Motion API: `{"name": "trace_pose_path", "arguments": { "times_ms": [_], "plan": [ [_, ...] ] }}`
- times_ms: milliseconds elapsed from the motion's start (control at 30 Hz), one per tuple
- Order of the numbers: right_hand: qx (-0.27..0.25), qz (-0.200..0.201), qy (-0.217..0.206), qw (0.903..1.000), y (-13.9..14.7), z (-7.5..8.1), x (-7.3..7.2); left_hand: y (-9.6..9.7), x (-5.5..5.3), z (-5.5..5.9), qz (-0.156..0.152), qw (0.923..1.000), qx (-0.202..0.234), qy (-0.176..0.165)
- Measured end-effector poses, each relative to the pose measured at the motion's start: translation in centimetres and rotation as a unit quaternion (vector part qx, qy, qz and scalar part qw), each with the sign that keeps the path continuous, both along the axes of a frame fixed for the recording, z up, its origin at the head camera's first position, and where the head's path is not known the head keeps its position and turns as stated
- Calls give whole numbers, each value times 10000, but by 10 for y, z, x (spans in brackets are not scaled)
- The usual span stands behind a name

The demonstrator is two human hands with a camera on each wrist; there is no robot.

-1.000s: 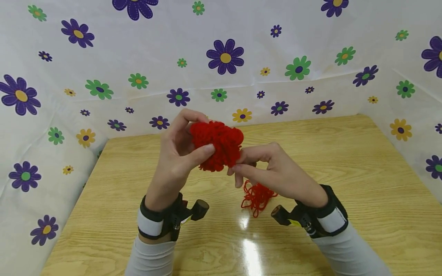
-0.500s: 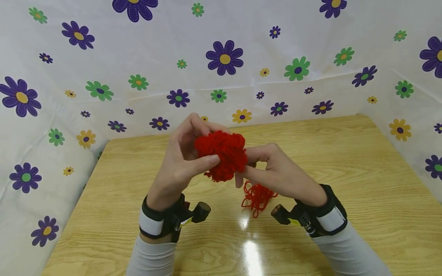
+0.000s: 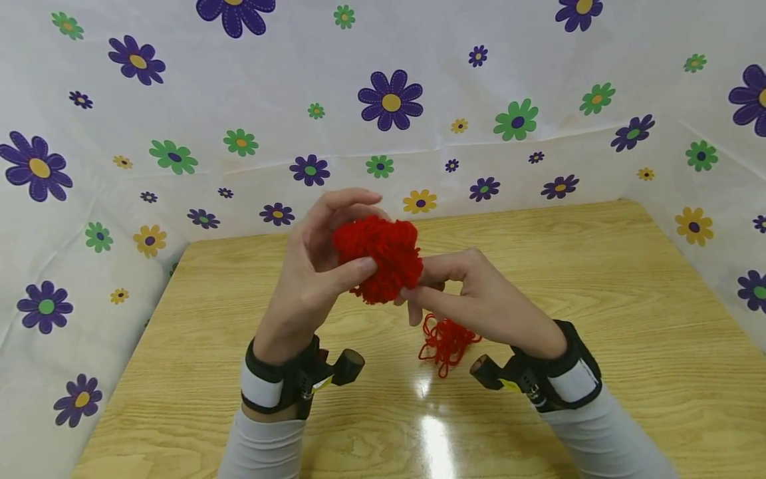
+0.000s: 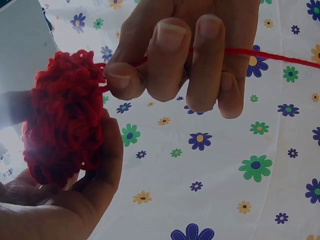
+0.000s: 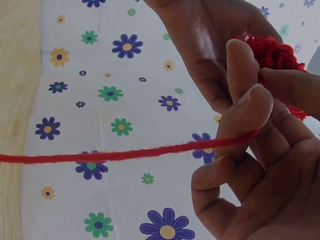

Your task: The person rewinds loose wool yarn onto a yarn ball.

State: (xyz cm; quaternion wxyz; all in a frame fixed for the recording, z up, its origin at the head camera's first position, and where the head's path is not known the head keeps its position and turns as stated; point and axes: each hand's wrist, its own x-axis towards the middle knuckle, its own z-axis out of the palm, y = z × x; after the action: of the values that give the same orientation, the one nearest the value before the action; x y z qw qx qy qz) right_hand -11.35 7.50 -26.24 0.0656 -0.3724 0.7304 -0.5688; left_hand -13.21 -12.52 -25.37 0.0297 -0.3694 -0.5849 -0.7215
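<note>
My left hand [image 3: 296,293] holds a fluffy, loopy ball of red yarn [image 3: 383,256], thumb across its near face and fingers behind it. At the ball's right edge, my right hand [image 3: 479,296] pinches yarn between thumb and forefinger. In the left wrist view, short red loops reach from the ball [image 4: 65,120] to the right fingertips. A single red yarn strand [image 5: 125,154] runs through the right fingers and stretches away to the left in the right wrist view. There the right fingers partly cover the ball [image 5: 275,57].
A loose heap of red yarn [image 3: 445,340] lies on the wooden table [image 3: 209,319] below the right hand. A white flower-print cloth [image 3: 269,100] stands behind and beside the table. Both wrists wear black straps with cameras.
The ball has turned in my left hand, dipping toward lower right and then rising back slightly. The left fingers have shifted around it. My right hand has barely moved.
</note>
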Motion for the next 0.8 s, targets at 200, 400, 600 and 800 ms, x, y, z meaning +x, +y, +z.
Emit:
{"name": "trace_pose_path", "arguments": {
  "times_ms": [200, 400, 600, 800],
  "plan": [
    [-4, 39, 128, 9999, 2, -12, -7, 4, 6, 4, -181, 9996, -158, 147],
    [221, -433, 158, 9987, 7, -21, -15, 3, 11, 7, -604, 9958, -681, 2],
    [90, -832, 179, 9963, 10, -20, -16, 4, 15, 12, -676, 9870, -1453, 81],
    [-78, -1107, 330, 9933, 9, 0, -4, 6, 16, 13, -361, 9776, -2050, 314]
  ]
}}
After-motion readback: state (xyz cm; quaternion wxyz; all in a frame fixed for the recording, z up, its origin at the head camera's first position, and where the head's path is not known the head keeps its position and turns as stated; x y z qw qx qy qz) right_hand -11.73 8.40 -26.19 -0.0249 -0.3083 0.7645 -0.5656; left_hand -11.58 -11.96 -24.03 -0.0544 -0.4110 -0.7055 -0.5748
